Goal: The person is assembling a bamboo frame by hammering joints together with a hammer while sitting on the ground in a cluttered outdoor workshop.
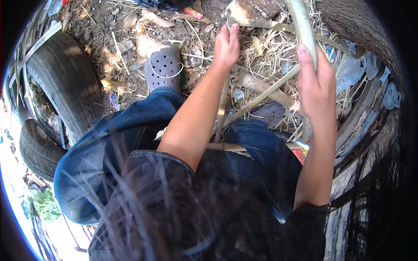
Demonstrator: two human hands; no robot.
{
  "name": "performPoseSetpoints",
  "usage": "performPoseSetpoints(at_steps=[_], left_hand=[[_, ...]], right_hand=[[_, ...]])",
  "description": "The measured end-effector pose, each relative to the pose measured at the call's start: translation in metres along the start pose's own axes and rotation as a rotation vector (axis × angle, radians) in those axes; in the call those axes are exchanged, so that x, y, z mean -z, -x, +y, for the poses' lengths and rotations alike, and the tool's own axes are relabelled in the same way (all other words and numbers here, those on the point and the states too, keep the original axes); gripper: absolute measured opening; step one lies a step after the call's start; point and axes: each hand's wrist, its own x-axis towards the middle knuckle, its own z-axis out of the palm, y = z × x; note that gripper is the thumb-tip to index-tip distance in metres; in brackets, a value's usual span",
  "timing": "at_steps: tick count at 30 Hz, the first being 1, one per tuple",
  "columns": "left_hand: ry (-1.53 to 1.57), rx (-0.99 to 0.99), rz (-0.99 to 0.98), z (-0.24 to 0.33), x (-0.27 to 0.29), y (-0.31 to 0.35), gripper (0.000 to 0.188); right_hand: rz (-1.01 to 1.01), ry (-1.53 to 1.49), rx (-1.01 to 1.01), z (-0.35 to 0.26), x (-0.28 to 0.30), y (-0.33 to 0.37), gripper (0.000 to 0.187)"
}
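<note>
My right hand [317, 85] is wrapped round a thick, pale green pole [303, 24], its thumb lying along the near face. The pole runs up past the top edge of the view. My left hand [227, 48] is closed at the upper middle, thumb up, around a thin wooden stick [223, 98] that shows below the fist. Just beyond that fist, a flat pale strip [265, 24] lies crosswise. Another slim stick [265, 92] slants from near my knee up toward my right hand. Over the straw lies a thicker cut piece of wood [263, 88].
Old tyres [65, 80] stand on the left. A tree trunk [357, 26] fills the upper right, with crumpled clear plastic [352, 71] beside it. Dry straw [257, 48] and litter cover the soil. My grey clogs [163, 69] rest on the ground, a thin white loop over one.
</note>
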Motion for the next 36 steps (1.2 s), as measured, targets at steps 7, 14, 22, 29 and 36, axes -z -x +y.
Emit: performPoseSetpoints(at_steps=[7,14,22,29,36], left_hand=[[0.043,0.059,-0.028,0.012,-0.01,0.002,0.053],[0.038,-0.029,0.02,0.001,-0.003,-0.006,0.039],[0.023,-0.036,0.034,0.007,-0.005,-0.008,0.04],[0.017,-0.019,0.037,-0.01,-0.01,-0.004,0.039],[0.044,-0.005,0.025,0.001,-0.001,-0.007,0.036]], right_hand=[[-0.08,0.256,-0.045,0.025,-0.013,-0.006,0.04],[0.013,-0.037,-0.026,-0.017,0.003,-0.004,0.039],[0.008,0.049,-0.116,0.034,-0.004,0.004,0.043],[0.036,0.104,0.044,0.038,-0.008,-0.009,0.042],[0.045,-0.003,-0.083,0.035,-0.001,-0.007,0.046]])
